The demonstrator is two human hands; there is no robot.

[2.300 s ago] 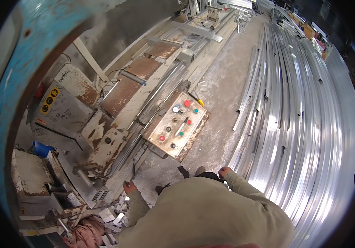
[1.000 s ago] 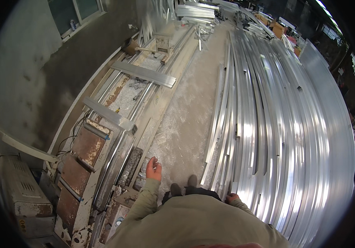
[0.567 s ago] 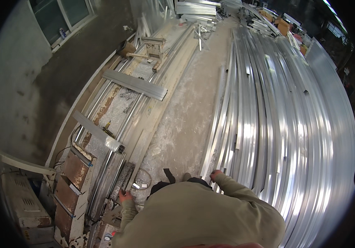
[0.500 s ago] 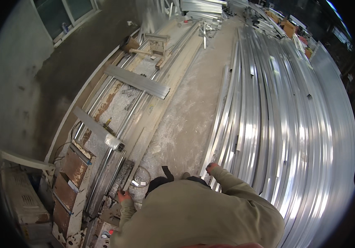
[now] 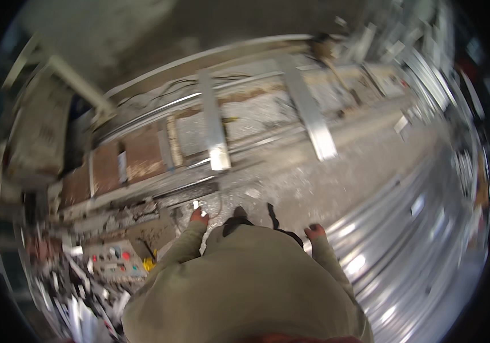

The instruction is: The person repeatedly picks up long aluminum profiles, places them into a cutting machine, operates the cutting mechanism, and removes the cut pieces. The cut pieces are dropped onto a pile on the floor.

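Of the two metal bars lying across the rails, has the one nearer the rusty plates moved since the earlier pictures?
No, not visibly: the bar still lies across the rails, beside the rusty plates.

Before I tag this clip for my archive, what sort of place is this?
Probably a metal workshop: long metal profiles lie side by side at right, a push-button panel stands at lower left, and metal offcuts are heaped near it.

This is a metalworking workshop. Long metal profiles (image 5: pixel 396 246) fill the lower right of the frame. A worn machine bed (image 5: pixel 145 154) crosses the upper half; button panel (image 5: pixel 113 264) and offcuts (image 5: pixel 79 313), lower left.
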